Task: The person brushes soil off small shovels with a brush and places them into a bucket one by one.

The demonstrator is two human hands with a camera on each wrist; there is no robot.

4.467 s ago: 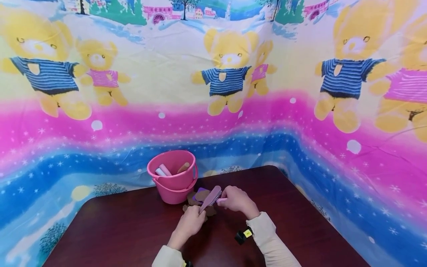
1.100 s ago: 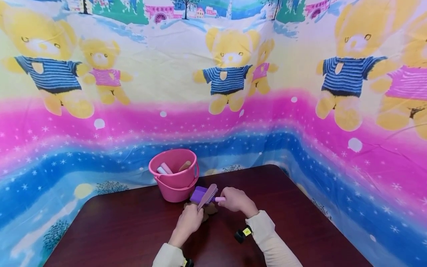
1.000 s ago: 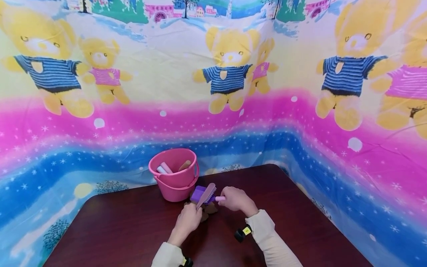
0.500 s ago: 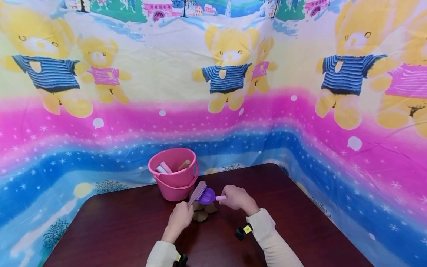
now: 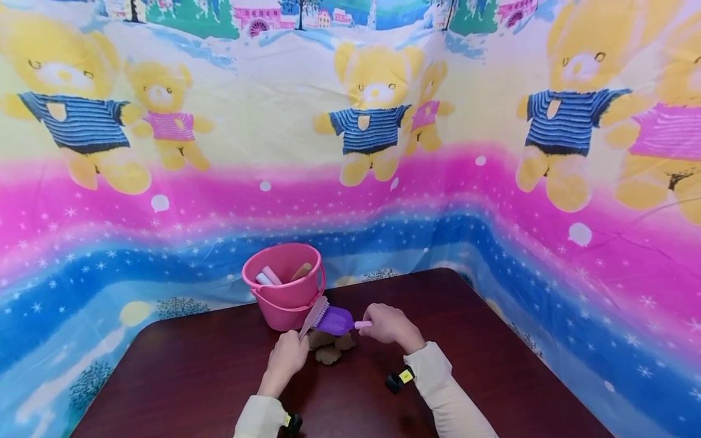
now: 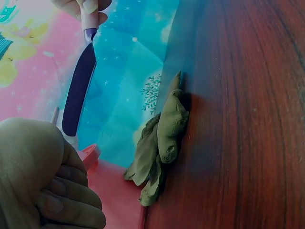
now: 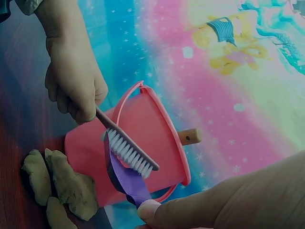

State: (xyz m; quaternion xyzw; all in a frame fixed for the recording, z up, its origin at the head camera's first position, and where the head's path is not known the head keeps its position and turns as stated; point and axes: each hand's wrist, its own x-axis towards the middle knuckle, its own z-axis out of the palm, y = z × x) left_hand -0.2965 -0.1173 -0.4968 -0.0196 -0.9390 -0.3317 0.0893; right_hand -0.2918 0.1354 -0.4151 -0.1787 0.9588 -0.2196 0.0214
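Observation:
My left hand [image 5: 288, 353] grips the handle of a dusty-pink brush [image 7: 131, 148] with white bristles. My right hand [image 5: 387, 322] holds a small purple shovel [image 5: 338, 321] by its pink handle, level above the table. The bristles lie against the far left edge of the shovel's blade, whose upper face looks bare. Underneath, several brown, clay-like lumps [image 5: 328, 354] lie in a heap on the table, seen also as lumps [image 6: 174, 124] in the left wrist view. In the right wrist view, only the thumb side of the right hand [image 7: 190, 205] shows.
A pink bucket [image 5: 287, 316] stands just behind the lumps, its handle hanging down in front. Inside are pale roll-shaped things [image 5: 269, 275] and a wooden handle [image 5: 302, 271]. The dark wooden table [image 5: 191, 371] backs onto a printed bear curtain [image 5: 263, 134].
The left hand has moved left, drawing the brush along the shovel to its far edge. A brown lump seen over the blade earlier no longer shows there. The right hand has barely moved.

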